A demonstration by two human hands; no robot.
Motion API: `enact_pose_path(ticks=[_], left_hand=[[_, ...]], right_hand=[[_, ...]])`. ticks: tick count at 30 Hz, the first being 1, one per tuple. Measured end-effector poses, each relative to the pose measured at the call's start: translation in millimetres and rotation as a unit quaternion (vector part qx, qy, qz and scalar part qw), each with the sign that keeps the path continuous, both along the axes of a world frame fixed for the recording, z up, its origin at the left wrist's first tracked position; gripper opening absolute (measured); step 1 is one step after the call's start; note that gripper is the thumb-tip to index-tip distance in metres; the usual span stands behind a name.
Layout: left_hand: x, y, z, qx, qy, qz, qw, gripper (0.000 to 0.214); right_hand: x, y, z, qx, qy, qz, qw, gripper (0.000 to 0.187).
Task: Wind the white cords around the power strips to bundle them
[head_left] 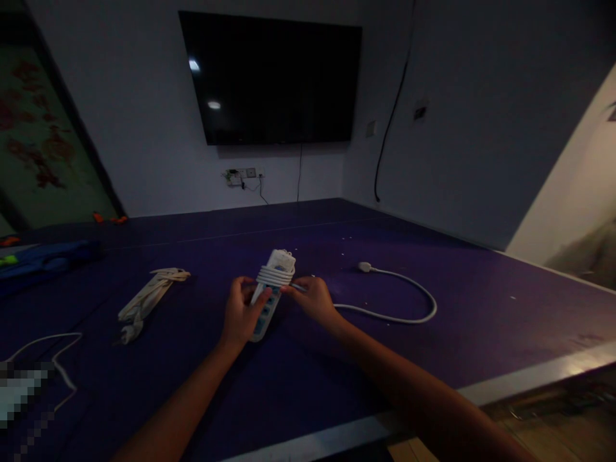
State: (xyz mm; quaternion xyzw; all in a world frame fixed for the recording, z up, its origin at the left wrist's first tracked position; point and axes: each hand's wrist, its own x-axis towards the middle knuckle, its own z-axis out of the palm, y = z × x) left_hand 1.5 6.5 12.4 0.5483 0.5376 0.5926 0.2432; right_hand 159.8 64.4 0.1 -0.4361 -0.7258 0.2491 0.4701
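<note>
A white power strip (261, 326) with blue-green sockets is held tilted above the purple surface. Several turns of its white cord (276, 276) are wound around its upper part. My left hand (243, 313) grips the strip from the left, thumb across its front. My right hand (314, 298) pinches the cord at the strip's right edge. From there the loose cord curves out to the right over the surface and ends in a plug (364, 267).
To the left lies a second power strip (147, 296) with its cord wrapped around it. A thin white cable (62, 369) and blue fabric (52, 258) are farther left. The purple surface (308, 398) has a pale front edge. A television (274, 83) hangs on the back wall.
</note>
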Motion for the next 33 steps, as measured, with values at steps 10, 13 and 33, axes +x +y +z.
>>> enact_pose_path(ticks=[10, 13, 33], left_hand=[[8.1, 2.9, -3.3, -0.075, -0.215, -0.096, 0.969, 0.052], [10.8, 1.0, -3.4, -0.087, -0.232, -0.096, 0.964, 0.053], [11.1, -7.3, 11.0, -0.091, -0.214, -0.079, 0.969, 0.055]], right_hand=[[3.1, -7.1, 7.8, 0.004, 0.037, -0.015, 0.999, 0.044], [3.0, -6.9, 6.3, 0.011, 0.028, -0.020, 0.999, 0.043], [2.3, -20.8, 12.3, 0.016, 0.070, 0.031, 0.997, 0.032]])
